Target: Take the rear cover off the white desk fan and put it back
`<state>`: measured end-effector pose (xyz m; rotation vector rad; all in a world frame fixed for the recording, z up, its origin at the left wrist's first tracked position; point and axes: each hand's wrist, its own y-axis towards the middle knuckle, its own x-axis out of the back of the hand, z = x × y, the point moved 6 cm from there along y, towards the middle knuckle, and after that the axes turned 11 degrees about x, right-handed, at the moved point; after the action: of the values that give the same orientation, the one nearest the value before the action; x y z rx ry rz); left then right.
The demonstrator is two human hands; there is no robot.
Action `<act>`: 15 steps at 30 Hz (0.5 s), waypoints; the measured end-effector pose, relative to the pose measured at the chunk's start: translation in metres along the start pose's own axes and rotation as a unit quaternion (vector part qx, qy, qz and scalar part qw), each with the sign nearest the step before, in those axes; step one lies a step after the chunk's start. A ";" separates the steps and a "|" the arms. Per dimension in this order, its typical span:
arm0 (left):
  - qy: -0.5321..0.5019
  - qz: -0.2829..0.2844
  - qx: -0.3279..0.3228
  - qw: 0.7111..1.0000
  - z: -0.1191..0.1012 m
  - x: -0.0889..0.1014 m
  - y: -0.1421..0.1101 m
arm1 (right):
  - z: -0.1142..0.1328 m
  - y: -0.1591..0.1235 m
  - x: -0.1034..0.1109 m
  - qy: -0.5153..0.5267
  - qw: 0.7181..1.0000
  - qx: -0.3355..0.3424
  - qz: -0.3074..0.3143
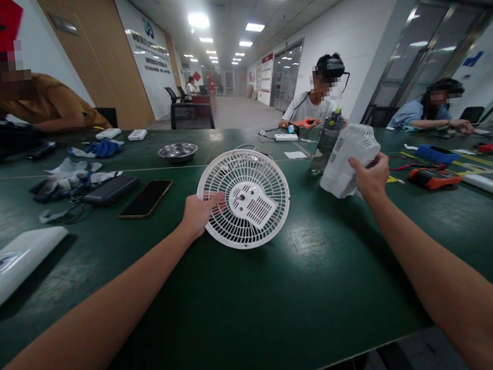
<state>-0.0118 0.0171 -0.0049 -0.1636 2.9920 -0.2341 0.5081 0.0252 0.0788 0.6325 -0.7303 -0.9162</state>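
Note:
Near the middle of the green table I hold up a round white fan grille (252,205), its slotted hub part facing me. My left hand (199,213) grips its left rim, with the thumb lying over the bars. To the right, a white plastic housing (344,161) with vent slots is tilted in my right hand (371,174). The thumb presses on its near face, and the other fingers are wrapped round its right side. A gap separates the grille from the housing. What lies behind the grille is mostly hidden.
On the left lie a phone (145,199), a dark power bank (111,190), gloves (65,178) and a white device (16,262). A metal bowl (177,152) stands farther back. An orange-black meter (434,178) is at right. Several people sit around the table (258,306).

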 end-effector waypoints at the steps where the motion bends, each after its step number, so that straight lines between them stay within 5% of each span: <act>1: -0.004 0.002 0.001 1.000 0.000 -0.001 -0.001 | 0.000 0.000 0.000 0.016 1.000 0.002 0.000; 9: -0.005 -0.001 0.026 1.000 -0.006 -0.003 -0.010 | 0.001 -0.001 -0.003 0.076 0.996 0.037 0.011; 15: -0.023 0.001 0.006 1.000 -0.005 -0.004 -0.008 | 0.040 -0.004 0.013 -0.049 0.985 0.161 -0.033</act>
<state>-0.0079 0.0106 0.0021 -0.1614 2.9454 -0.2434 0.4805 0.0057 0.1033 0.9052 -0.9616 -0.9025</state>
